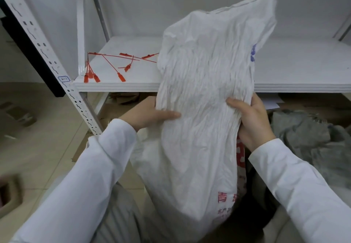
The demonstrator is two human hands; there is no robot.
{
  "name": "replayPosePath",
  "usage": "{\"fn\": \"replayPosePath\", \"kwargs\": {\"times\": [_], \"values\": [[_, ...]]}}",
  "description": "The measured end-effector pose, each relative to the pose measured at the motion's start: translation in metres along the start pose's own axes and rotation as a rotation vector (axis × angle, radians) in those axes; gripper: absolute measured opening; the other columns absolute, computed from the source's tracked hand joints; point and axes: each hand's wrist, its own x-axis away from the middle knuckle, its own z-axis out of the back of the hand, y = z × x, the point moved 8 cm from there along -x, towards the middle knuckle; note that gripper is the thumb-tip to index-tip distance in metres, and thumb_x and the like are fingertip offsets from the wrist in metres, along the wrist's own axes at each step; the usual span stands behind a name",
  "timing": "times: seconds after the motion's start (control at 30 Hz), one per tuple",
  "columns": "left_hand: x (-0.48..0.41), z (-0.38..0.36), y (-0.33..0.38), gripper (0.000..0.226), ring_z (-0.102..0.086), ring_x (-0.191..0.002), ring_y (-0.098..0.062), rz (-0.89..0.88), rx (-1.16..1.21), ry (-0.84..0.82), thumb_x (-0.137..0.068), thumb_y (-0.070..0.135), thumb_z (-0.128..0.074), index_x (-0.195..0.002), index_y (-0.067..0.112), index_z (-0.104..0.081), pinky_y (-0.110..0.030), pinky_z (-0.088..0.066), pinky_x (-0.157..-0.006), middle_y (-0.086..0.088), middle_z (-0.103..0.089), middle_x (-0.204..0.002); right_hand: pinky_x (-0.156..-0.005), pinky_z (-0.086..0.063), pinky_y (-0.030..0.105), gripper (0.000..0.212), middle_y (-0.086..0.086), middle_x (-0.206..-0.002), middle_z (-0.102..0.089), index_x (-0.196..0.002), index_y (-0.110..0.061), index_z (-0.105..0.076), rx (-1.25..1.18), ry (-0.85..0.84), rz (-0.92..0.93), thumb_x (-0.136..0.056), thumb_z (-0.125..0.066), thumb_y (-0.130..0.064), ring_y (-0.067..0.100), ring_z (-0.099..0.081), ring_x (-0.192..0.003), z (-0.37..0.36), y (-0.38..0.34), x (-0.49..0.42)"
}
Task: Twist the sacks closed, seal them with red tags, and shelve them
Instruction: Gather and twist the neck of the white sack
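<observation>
White woven sack (201,109), held upright in front of the shelf, long axis near vertical and leaning slightly right toward the top. Open, crumpled mouth pointing up and to the right, bottom hanging low between the sleeves; red printed characters near the lower right side, a blue mark on the upper right edge. Left hand (150,112) gripping the sack's left edge at mid-height, thumb laid flat across the fabric. Right hand (250,121) clenched around the bunched right edge at about the same height. Neck not yet twisted.

Red tags (106,66) scattered loose on the left end of the white shelf board (303,66), just left of the sack. Perforated white upright (47,53) at the left. Beige tiled floor (38,147) below, flattened cardboard under the shelf, grey sacks (307,138) heaped at right.
</observation>
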Motion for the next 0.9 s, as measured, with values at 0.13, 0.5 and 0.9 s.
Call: {"fn": "replayPosePath", "kwargs": {"times": [0.13,0.5,0.9], "values": [[0.000,0.013,0.010,0.020,-0.068,-0.084,0.004,-0.074,0.080,0.135,-0.080,0.021,-0.076,-0.094,0.032,-0.068,-0.009,-0.051,-0.066,0.021,-0.073,-0.089,-0.084,-0.057,0.033,0.042,0.011,-0.118,-0.068,-0.127,0.000,-0.054,-0.006,0.032,0.083,-0.087,-0.060,0.008,0.023,-0.068,-0.105,0.010,-0.018,-0.008],[-0.007,-0.003,-0.007,0.034,-0.072,-0.084,-0.009,0.066,0.233,0.189,-0.072,0.013,-0.081,-0.104,0.017,-0.070,-0.019,-0.055,-0.064,0.005,-0.075,-0.097,-0.097,-0.051,0.036,0.042,-0.005,-0.118,-0.069,-0.127,-0.018,-0.059,0.334,-0.034,-0.004,-0.089,-0.066,-0.033,0.011,-0.067,-0.107,0.018,0.010,-0.016],[-0.002,-0.016,-0.001,0.029,-0.072,-0.084,-0.008,-0.020,0.240,0.184,-0.076,0.012,-0.079,-0.103,0.014,-0.070,-0.017,-0.055,-0.064,0.005,-0.075,-0.094,-0.081,-0.051,0.027,0.050,-0.001,-0.113,-0.067,-0.112,-0.018,-0.060,0.618,-0.137,-0.189,-0.071,-0.084,-0.006,0.016,-0.064,-0.101,0.021,0.037,0.000]]}}
